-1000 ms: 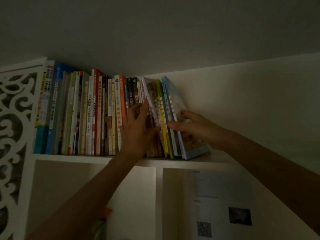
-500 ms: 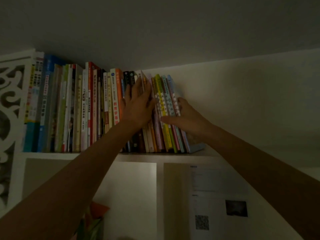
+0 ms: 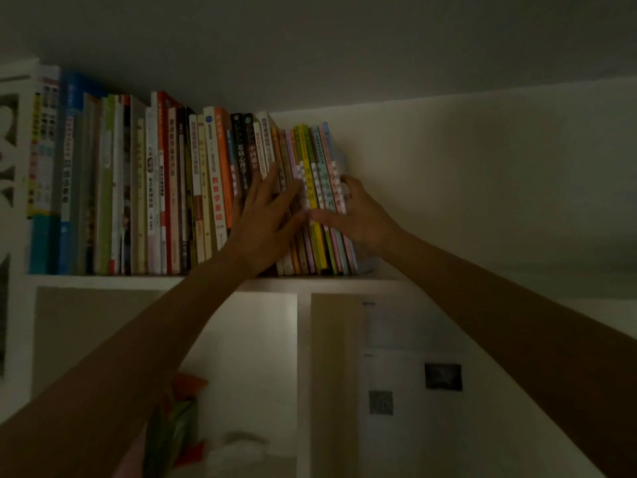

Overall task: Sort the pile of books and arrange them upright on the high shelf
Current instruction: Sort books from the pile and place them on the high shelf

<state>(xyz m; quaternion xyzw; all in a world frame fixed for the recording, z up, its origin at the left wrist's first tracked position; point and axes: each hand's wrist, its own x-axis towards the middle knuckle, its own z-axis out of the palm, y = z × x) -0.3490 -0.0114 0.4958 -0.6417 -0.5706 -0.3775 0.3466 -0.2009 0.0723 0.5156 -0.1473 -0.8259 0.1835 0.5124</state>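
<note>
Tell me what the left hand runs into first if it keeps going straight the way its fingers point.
The left hand points up and right, its fingers already lying on the spines of the thin books at the row's right end. Going on, it would likely slide up those spines; depth is hard to judge.

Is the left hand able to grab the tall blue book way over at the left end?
Probably yes. The left hand rests flat on thin spines mid-row, holding nothing; the tall blue book shows its spine unblocked.
</note>
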